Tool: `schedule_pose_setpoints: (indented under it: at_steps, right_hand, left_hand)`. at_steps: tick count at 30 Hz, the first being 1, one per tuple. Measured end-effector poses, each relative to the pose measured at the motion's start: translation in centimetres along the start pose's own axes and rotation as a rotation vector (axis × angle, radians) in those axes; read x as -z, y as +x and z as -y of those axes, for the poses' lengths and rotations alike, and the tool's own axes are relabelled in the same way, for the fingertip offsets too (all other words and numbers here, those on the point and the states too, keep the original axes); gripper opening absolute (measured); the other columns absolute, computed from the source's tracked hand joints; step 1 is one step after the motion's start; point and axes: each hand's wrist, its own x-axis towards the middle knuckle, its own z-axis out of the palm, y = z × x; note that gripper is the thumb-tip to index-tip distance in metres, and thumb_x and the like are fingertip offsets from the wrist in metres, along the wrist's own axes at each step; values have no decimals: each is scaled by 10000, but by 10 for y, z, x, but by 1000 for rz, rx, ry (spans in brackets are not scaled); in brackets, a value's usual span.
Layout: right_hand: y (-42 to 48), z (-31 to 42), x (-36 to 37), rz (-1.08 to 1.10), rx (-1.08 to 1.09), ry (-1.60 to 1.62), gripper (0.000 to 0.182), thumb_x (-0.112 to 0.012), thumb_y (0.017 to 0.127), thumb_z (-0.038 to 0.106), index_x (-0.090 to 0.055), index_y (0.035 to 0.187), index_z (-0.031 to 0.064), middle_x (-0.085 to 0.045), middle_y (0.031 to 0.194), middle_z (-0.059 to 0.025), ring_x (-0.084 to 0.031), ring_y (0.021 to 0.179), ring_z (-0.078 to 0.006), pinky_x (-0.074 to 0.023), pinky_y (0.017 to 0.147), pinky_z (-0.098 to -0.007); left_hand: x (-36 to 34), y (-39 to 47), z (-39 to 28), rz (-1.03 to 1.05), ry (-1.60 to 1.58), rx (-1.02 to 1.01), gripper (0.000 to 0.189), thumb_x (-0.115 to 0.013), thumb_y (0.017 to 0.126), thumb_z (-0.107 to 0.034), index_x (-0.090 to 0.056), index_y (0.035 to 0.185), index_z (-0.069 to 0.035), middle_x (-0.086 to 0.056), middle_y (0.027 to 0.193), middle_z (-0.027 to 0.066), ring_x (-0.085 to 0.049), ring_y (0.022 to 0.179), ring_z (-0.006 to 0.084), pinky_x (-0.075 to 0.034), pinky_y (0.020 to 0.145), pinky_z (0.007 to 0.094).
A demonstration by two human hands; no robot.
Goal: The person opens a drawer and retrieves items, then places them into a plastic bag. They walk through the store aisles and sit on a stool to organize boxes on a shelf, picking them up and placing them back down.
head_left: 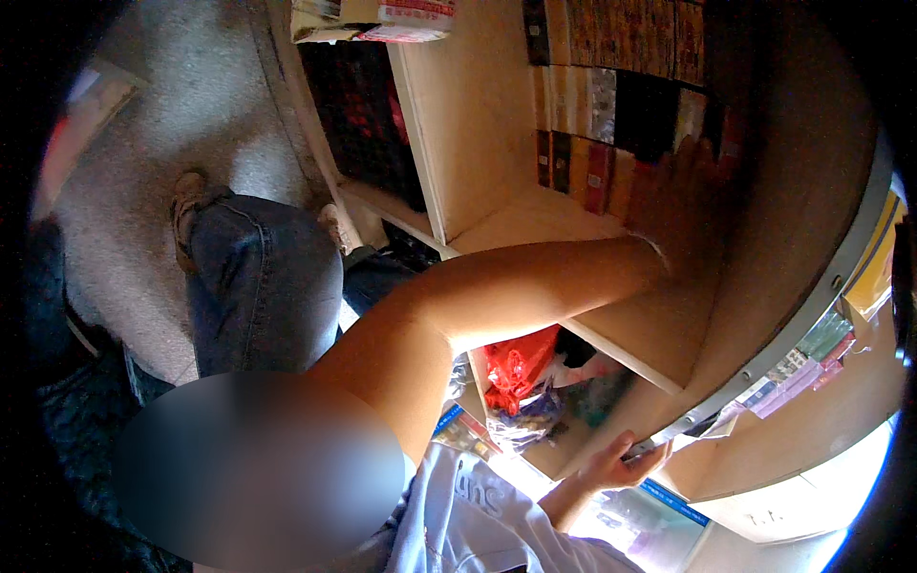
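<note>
My left arm reaches into a deep wooden shelf compartment. In its shadow, my left hand (684,190) has its fingers spread in front of packed rows of small boxes (566,93); whether it touches them is hard to tell. A dark gap (647,114) breaks the middle row, above a red box (599,177). Low on the right, my right hand (625,464) grips the metal-trimmed edge (745,376) of a wooden panel, with the thumb on its upper side. The box rows fade into darkness beyond my left hand.
A red plastic bag (517,365) and other bagged things fill a lower compartment. Packaged goods (795,365) stand beyond the panel edge. An open carton (372,21) juts in at the top. A denim-clad leg (261,286) and a shoe (188,215) are at the left.
</note>
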Motion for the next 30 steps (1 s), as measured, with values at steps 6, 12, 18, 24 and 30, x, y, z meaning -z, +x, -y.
schedule_pose_setpoints:
  at_steps: [6, 12, 18, 24, 30]
  right_hand:
    - [-6, 0, 2, 1, -15, -46, 693, -611, 859, 514, -509, 1227, -64, -535, 1218, -219, -512, 1139, -344, -410, 943, -442]
    - [-8, -4, 4, -9, -12, -36, 713, -617, 851, 526, -505, 1220, -73, -529, 1229, -227, -514, 1133, -358, -409, 942, -451]
    - [-5, -1, 3, -24, 0, -42, 700, -624, 852, 514, -511, 1208, -78, -530, 1225, -234, -520, 1121, -362, -421, 921, -443]
    - [-5, -5, -1, -19, 6, -14, 665, -633, 858, 463, -503, 1218, -81, -524, 1239, -234, -511, 1143, -360, -419, 933, -441]
    - [-10, -12, 3, -21, -11, -118, 659, -629, 860, 445, -492, 1236, -79, -522, 1250, -233, -512, 1153, -352, -422, 940, -432]
  left_hand:
    - [-34, -3, -7, 149, 84, -11, 527, -394, 898, -204, -336, 1361, 41, -409, 1351, 285, -355, 1294, 429, -254, 1069, 538]
    - [45, 9, -6, 454, -21, 90, 564, -408, 901, -212, -303, 1385, 59, -313, 1422, 302, -302, 1326, 447, -191, 1106, 524]
    - [6, -11, 55, -135, 93, 82, 499, -478, 870, -174, -411, 1308, 57, -406, 1328, 328, -411, 1229, 445, -346, 1012, 509]
    - [25, 3, 15, 58, -130, 132, 392, -482, 838, -121, -477, 1173, 83, -531, 1135, 271, -542, 1014, 402, -447, 877, 490]
    - [14, 1, 23, -16, 40, 100, 429, -506, 850, -154, -453, 1202, 86, -464, 1232, 290, -531, 1066, 405, -432, 918, 484]
